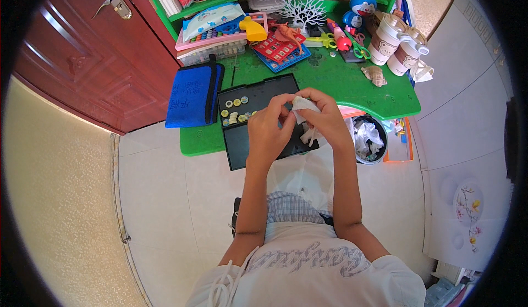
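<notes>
Over an open black folding case, my two hands meet with fingertips close together. My right hand is closed on a crumpled white tissue, part of which hangs below the palm. The fingers of my left hand are curled in a pinch beside the tissue; whatever they hold is too small or hidden to make out. Several small round pieces, cream with yellow or green faces, lie in the left part of the case, some of them on edge.
A blue zip pouch lies left of the case on the green desk. Behind are a wipes packet, red and blue cards and green scissors. Two cups and a shell stand right, above a bin.
</notes>
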Demonstrator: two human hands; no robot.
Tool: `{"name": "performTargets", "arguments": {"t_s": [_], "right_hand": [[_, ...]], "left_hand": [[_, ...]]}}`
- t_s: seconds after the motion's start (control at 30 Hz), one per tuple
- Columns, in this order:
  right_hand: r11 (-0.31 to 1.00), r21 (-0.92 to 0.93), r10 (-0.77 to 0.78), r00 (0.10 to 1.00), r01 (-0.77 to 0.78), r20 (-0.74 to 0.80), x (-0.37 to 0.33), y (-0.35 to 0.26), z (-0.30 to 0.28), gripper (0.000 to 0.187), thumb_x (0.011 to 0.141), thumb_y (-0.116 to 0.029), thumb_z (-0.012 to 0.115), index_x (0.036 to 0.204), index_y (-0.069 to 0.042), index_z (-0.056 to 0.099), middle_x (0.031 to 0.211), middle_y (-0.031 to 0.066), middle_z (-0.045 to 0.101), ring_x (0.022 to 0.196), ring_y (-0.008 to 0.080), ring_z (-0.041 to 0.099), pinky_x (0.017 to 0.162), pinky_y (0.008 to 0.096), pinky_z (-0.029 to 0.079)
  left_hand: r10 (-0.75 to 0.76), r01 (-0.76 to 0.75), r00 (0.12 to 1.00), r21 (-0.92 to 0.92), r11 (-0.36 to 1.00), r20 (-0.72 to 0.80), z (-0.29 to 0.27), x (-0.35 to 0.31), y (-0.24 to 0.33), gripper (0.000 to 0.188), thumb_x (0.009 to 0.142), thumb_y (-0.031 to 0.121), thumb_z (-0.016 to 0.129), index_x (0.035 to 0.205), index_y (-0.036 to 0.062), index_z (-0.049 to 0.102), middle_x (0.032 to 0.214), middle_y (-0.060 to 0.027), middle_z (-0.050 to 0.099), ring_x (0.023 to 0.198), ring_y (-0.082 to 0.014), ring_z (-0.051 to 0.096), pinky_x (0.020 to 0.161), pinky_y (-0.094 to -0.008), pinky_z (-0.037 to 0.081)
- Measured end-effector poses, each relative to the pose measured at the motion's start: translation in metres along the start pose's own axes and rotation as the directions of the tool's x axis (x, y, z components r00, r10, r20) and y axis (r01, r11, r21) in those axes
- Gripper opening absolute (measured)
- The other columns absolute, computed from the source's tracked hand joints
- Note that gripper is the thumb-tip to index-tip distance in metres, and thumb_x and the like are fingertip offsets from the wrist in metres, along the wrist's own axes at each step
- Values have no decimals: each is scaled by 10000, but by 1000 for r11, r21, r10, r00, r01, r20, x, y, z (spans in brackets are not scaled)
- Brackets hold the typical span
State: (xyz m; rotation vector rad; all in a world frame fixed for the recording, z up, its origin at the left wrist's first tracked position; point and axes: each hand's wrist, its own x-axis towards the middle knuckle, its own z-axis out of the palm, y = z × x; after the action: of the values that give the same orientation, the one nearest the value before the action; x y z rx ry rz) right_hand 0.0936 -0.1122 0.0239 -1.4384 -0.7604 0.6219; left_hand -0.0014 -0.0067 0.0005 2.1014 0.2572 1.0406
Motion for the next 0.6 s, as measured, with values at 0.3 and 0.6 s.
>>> {"name": "performTargets", "arguments": {"t_s": [0.3, 0.6], "right_hand": [[987, 144, 74, 997, -73, 3, 4, 15, -4, 158, 835, -148, 537, 935, -40, 594, 731, -24, 532, 574, 29, 455, 484, 176, 354], [999, 33, -7, 999, 9, -37, 1, 7, 2, 153, 808, -119, 569, 931, -31, 591, 776, -16, 551, 669, 38, 493, 560, 181, 389]], "left_hand": [[7, -7, 1000, -8, 1000, -14, 0, 1, 3, 271, 727, 31, 651, 979, 85, 570, 599, -43, 566, 526, -183, 573, 495, -304, 427], [7, -7, 1000, 7, 1000, -4, 0, 0, 2, 286, 717, 21, 648, 984, 88, 570, 600, -44, 567, 526, -181, 574, 495, -297, 428]]}}
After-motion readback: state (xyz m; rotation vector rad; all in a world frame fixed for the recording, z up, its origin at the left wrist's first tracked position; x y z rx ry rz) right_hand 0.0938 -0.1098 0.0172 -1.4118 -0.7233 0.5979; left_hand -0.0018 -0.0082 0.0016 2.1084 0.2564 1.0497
